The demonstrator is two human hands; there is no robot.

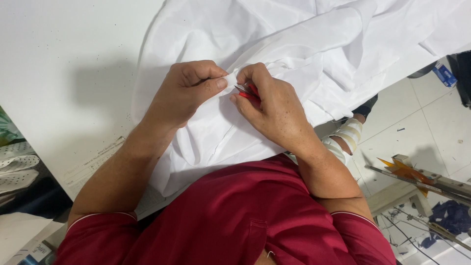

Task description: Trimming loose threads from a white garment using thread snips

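Leftmost, bare white surface (64,59), a few dark specks and a printed ruler strip along its near edge. White fabric (304,44) lies heaped across the middle and right of it, draping down toward your red shirt (235,216).

Your left hand (189,93) is closed on a small fold of the fabric, thumb pressed flat over it against the forefinger. Hold that fold taut and keep the thumb tip clear of the blades.

Just right, touching that pinch, your right hand (270,108) is curled around small red-handled snips (248,92); only a bit of red handle and a grey blade show between the fingers. Whether the blades stand apart or together you cannot tell from here.

To do this well, I judge: bring only the blade tips to the seam, lift the thread away from the cloth before closing, and cut in short nips so the thin fabric below is not caught. Keep the loose folds pushed back from the working spot.

Far right, below the surface: tiled floor (431,122), a striped sandal (346,137), a metal frame with orange pieces (407,172).
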